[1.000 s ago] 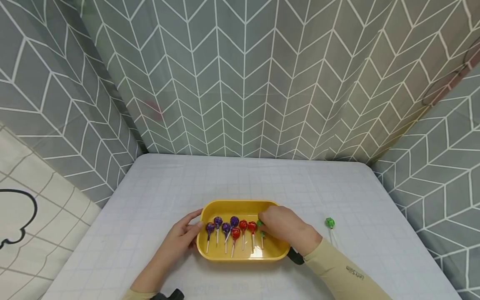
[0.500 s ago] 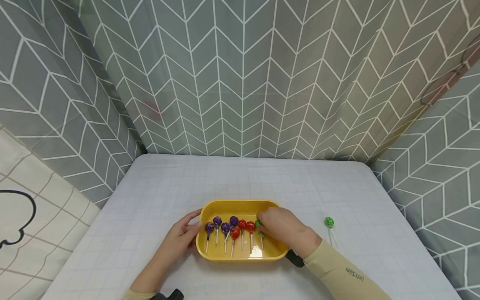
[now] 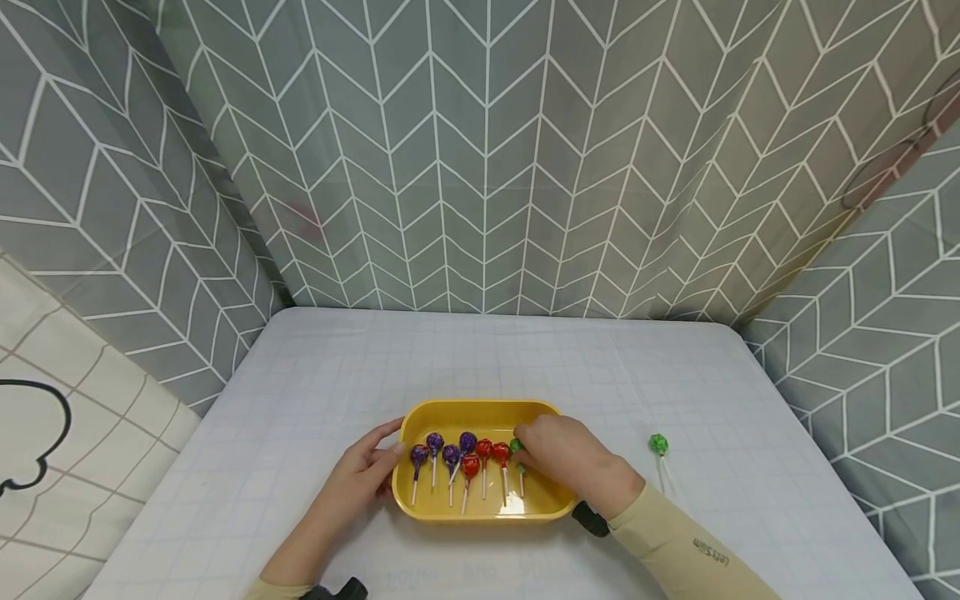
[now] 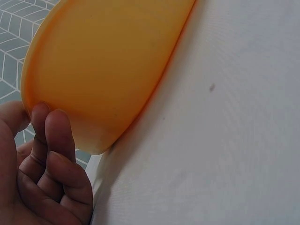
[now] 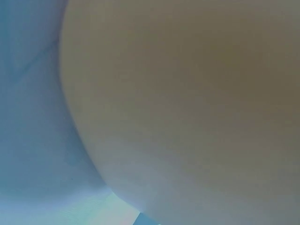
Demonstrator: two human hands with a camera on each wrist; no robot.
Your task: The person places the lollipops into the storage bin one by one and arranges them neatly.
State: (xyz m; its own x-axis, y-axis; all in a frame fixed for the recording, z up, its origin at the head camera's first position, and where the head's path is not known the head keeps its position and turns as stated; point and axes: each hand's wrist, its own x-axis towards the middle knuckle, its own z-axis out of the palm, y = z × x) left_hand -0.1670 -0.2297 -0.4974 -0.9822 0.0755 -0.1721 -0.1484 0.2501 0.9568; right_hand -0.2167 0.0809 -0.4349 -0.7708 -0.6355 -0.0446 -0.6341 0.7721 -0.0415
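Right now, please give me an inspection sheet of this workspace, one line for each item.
Surface: white gridded tablecloth, flat.
Job's things: yellow tray holds four purple lollipops, three red lollipops and one green lollipop, heads toward the far rim.
Clutter: a second green lollipop lies on the cloth, right of the tray.
Hands: left hand touches the tray's left end; right hand rests inside the tray, fingertips at the green lollipop; grip hidden.
Cables: nothing seen.
Surroundings: grey chevron curtains on three sides.
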